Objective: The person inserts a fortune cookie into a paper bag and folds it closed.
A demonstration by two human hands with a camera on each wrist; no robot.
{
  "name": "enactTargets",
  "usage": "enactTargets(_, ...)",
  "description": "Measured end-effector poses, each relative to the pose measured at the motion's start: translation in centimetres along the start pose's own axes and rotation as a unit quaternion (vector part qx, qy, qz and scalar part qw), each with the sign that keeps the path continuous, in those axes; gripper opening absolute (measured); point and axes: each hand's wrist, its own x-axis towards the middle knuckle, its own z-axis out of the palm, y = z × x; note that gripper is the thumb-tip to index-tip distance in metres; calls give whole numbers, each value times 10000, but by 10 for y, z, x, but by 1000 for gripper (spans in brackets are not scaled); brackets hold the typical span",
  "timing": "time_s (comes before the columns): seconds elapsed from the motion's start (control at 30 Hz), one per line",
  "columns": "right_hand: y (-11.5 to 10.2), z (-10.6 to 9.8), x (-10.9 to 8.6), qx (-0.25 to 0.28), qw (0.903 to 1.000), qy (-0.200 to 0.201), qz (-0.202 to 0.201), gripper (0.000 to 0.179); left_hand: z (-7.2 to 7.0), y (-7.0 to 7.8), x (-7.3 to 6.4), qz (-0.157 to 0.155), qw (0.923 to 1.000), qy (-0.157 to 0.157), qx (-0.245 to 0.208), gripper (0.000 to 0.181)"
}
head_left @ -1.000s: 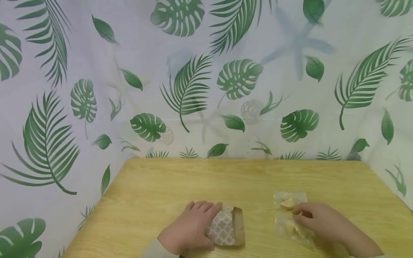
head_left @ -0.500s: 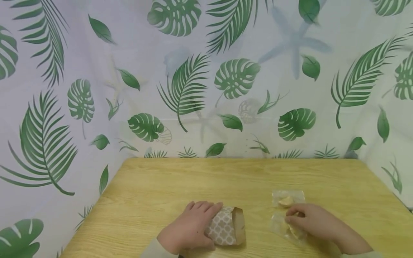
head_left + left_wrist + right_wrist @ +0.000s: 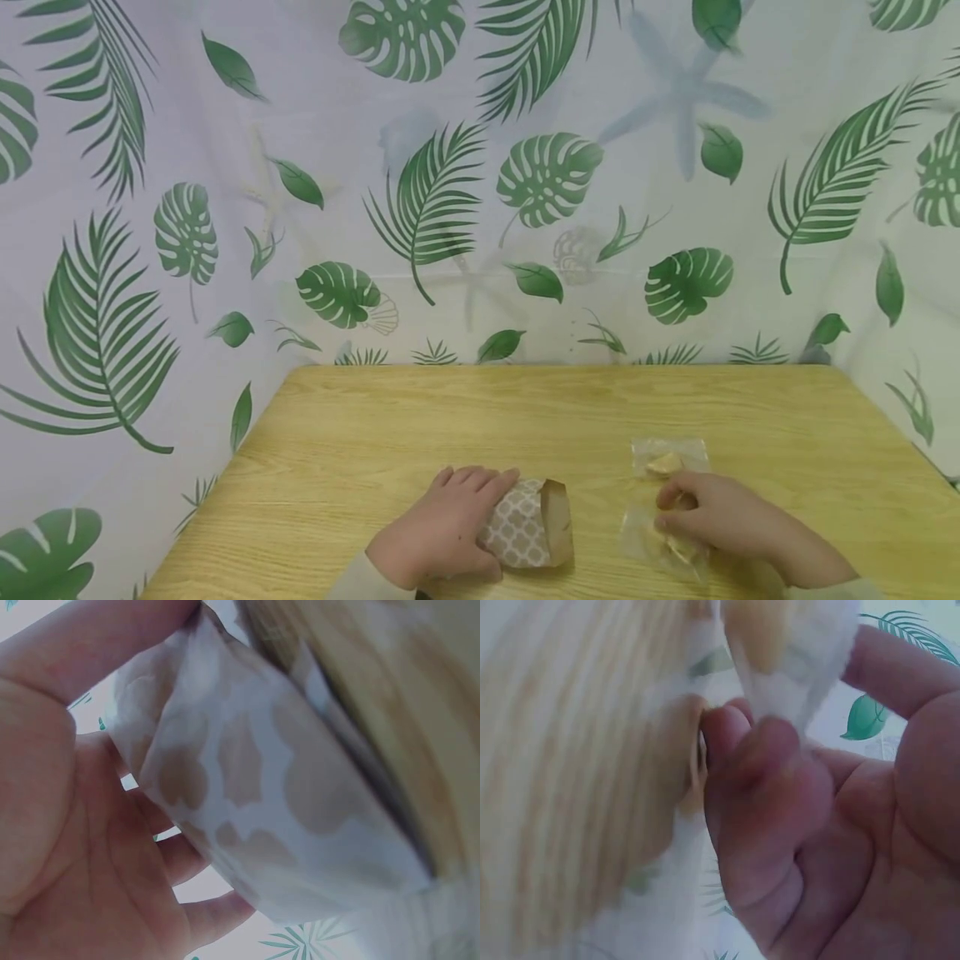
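A small paper bag (image 3: 516,527) with a tan-and-white lattice print lies on the table, its brown-lined mouth facing right. My left hand (image 3: 448,527) holds it from the left, thumb on the near side and fingers over the far side. In the left wrist view, the printed paper (image 3: 240,765) fills the space between thumb and fingers. To the right, my right hand (image 3: 738,518) pinches a clear packet (image 3: 641,535) containing a yellowish piece. That packet (image 3: 791,641) rises from between the fingertips in the right wrist view.
Just beyond the right hand lies another clear packet (image 3: 667,460) with a pale yellow piece inside. The wood-grain table (image 3: 480,417) ends at a white leaf-print backdrop (image 3: 465,183) behind and at both sides.
My right hand has shifted left, and the near packet has moved a little left with it. The left hand keeps its hold on the paper bag.
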Motion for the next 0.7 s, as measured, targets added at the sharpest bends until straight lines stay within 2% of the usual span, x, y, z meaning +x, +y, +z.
enactTargets(0.23, 5, -4, -3, 741, 9944, -695, -278, 25, -1, 1, -1, 17, 10000, 51, 54, 107)
enactTargets(0.37, 5, -3, 1, 852, 9919, -865, -384, 11, 0, 1, -3, -73, 9998, 98, 134, 107)
enactTargets(0.5, 2, -2, 2, 783, 9937, -562, -568, 2, -1, 4, -3, -93, 9999, 41, 122, 107)
enactTargets(0.6, -2, 1, 3, 846, 9951, -191, -476, 9, -2, 6, -2, -102, 9999, -41, 103, 109)
enactTargets(0.7, -8, 8, 7, 1225, 9918, 4, -371, 18, -3, 8, -1, -175, 9997, -118, 102, 110)
